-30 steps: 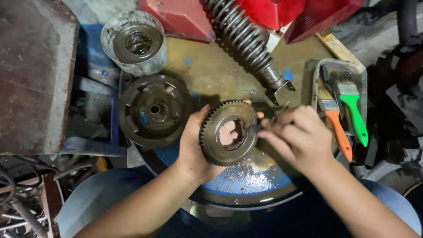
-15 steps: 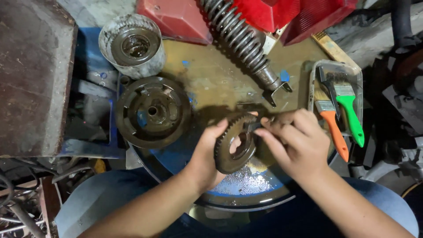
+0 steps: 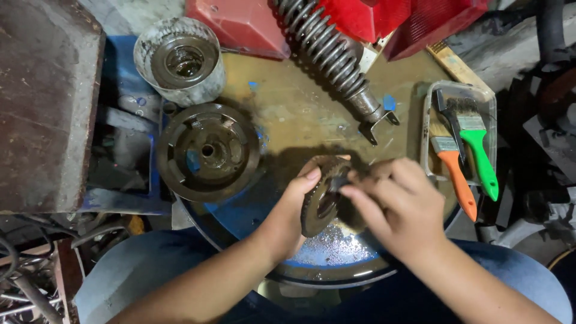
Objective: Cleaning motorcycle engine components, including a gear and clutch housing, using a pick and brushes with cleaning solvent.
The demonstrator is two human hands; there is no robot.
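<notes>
Gripping a toothed gear (image 3: 319, 203) edge-on above the round drum top (image 3: 288, 114), the left hand (image 3: 294, 210) clasps it while the right hand (image 3: 393, 207) pinches its rim; paintbrushes (image 3: 471, 156) lie nearby.

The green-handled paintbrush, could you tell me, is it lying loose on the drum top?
No, the green-handled paintbrush lies inside the clear plastic tray, next to the orange-handled paintbrush.
</notes>
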